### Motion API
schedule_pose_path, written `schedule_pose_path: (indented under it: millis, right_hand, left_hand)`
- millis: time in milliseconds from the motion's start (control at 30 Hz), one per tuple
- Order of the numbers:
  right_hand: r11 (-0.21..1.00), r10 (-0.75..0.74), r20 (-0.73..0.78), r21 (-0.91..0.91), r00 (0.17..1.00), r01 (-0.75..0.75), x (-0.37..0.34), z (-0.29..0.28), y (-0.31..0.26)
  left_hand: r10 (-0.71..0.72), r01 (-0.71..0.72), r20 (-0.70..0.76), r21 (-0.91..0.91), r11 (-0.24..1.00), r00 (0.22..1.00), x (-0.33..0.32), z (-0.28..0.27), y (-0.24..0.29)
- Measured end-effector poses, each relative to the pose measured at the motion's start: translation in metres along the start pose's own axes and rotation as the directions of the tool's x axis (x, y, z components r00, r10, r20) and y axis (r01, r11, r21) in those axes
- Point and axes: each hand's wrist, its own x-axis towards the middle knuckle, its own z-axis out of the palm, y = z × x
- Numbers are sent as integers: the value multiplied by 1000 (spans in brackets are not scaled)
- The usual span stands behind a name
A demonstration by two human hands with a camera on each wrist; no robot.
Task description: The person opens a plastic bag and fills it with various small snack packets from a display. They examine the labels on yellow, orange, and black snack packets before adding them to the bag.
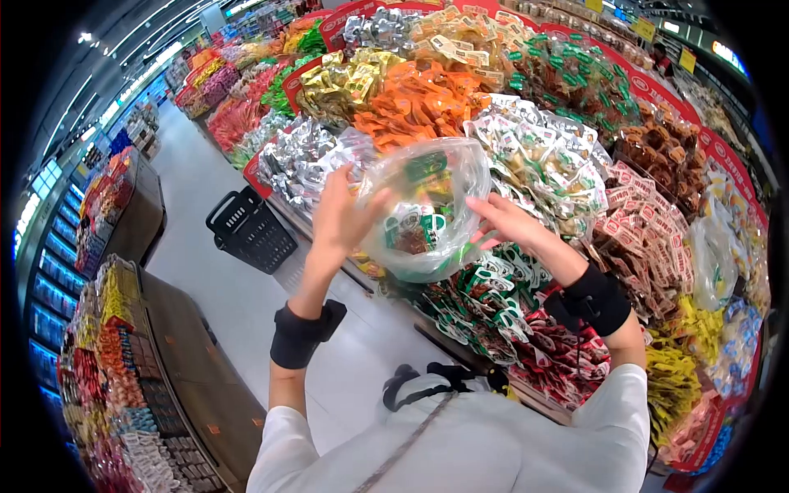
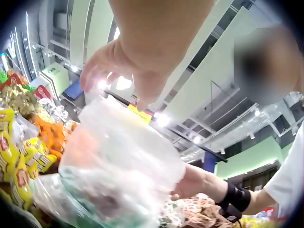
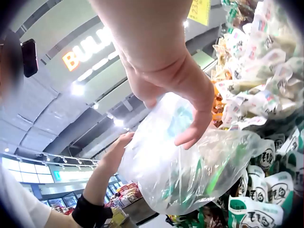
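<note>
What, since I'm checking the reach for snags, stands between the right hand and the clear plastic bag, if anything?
Nothing visible does. The right hand is at the side of the clear plastic bag, with no packet between them; the green-and-white snack packets lie outside that gap.

Overhead sign [image 3: 88,49]: I read "BUL", the rest covered.
Yellow price card [image 3: 199,11]: I make out "23", the rest unclear.
White-and-green packets [image 3: 255,214]: I see black Chinese characters, unreadable.
Red display strips [image 1: 651,87]: lettering too small for me.
</note>
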Motion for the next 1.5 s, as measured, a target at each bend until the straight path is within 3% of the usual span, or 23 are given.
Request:
schedule_pose_path:
  millis: [33,67,133,200,267,300,333,367,500,600,633,700,767,800,833,900,933,1033,1067,1100,1233,1333,1500]
  right_hand:
    - [998,-1,57,58,998,-2,7,2,1]
    - [991,21,42,128,999,-26,15,5,4]
    - [976,-38,0,216,999,37,21,10,8]
    - [902,-42,54,431,998,14,27,8,16]
    - [736,-46,133,674,990,-57,27,9,21]
    - [702,-63,150,709,987,-63,26,10,23]
    - [666,-79,167,743,983,-72,23,11,23]
    - [637,-33,159,764,987,-101,21,11,21]
    - [481,-43,163,868,986,-123,17,11,12]
    - [379,-166,298,899,940,-218,19,5,11]
    - [319,-181,297,920,937,-230,14,4,5]
    - [325,-167,296,917,941,-231,0,4,-20]
    - [318,-150,317,912,937,-258,-16,5,-42]
    - [405,-171,289,892,942,-201,-28,7,-50]
    - [486,-194,264,862,945,-141,-41,10,-56]
    - [624,-235,235,781,943,-39,-62,20,-66]
    - [617,-166,254,781,953,-101,-65,30,-67]
    - [599,18,391,733,920,-323,-66,63,-58]
    - [631,21,405,704,914,-327,-73,73,-61]
    - [664,22,419,673,908,-327,-83,84,-66]
    - [635,8,439,692,898,-344,-111,129,-65]
    - [563,26,489,714,872,-417,-119,170,-40]
    - [512,43,531,716,846,-475,-131,223,1]
  left_hand:
    - [-117,109,142,62,992,983,2,1,-2]
    - [-147,121,308,100,988,940,2,3,-5]
    - [-206,125,596,175,977,776,2,17,-19]
    - [-286,444,558,-167,881,779,-23,38,-41]
    - [-262,593,548,-607,529,794,-45,46,-44]
    - [-300,636,567,-735,235,767,-50,46,-38]
    - [-321,605,597,-792,-84,736,-53,45,-30]
    - [-328,616,661,-749,-243,675,-52,44,-28]
    - [-378,437,755,-631,-641,536,-42,57,-26]
    - [-5,402,799,-307,-863,602,-29,55,-29]
    - [-78,430,809,-388,-815,582,-23,54,-26]
    - [-229,490,806,-529,-693,546,-9,39,-5]
    - [-78,596,814,-483,-641,576,-3,4,24]
    - [1,647,813,-462,-607,582,-1,-18,42]
    - [-215,664,841,-528,-529,497,2,-38,63]
    - [-142,655,787,-586,-478,600,-13,-56,58]
    - [-106,644,755,-615,-455,647,-22,-64,55]
    - [-111,658,817,-529,-535,566,-48,-75,39]
    - [-102,667,841,-489,-562,531,-60,-81,34]
    - [-145,686,833,-527,-502,533,-77,-94,37]
    - [-173,563,764,-588,-580,621,-137,-137,12]
    - [-287,546,789,-591,-594,542,-175,-147,-12]
    - [-275,572,762,-630,-526,587,-240,-166,-32]
